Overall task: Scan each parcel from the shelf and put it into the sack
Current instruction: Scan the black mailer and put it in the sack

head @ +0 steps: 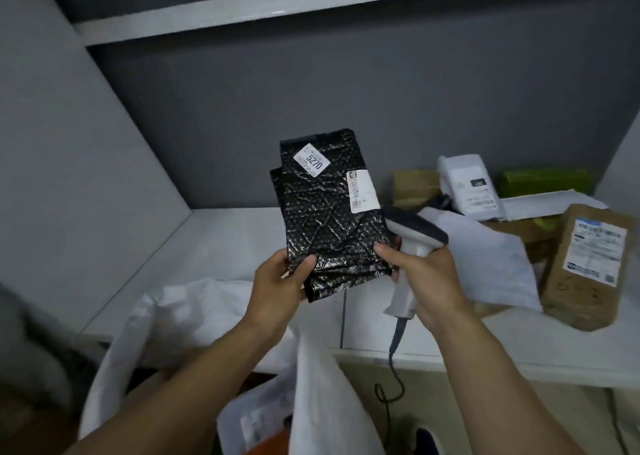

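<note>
A black bubble-wrap parcel [325, 212] with a white "5270" sticker and a shipping label is held upright above the white shelf [221, 246]. My left hand [280, 281] grips its lower left corner. My right hand [422, 278] grips a grey and white barcode scanner [412, 246], its fingertips touching the parcel's lower right edge. The scanner's head sits beside the parcel's right side. Below my forearms the white sack [166, 330] stands open, with parcels inside it.
More parcels lie on the shelf at the right: a white mailer [491, 264], a brown paper package [592, 264], a white labelled bag [467, 184], cardboard and green boxes behind. The scanner's cable [391, 378] hangs over the shelf's front edge. Another shelf board runs overhead.
</note>
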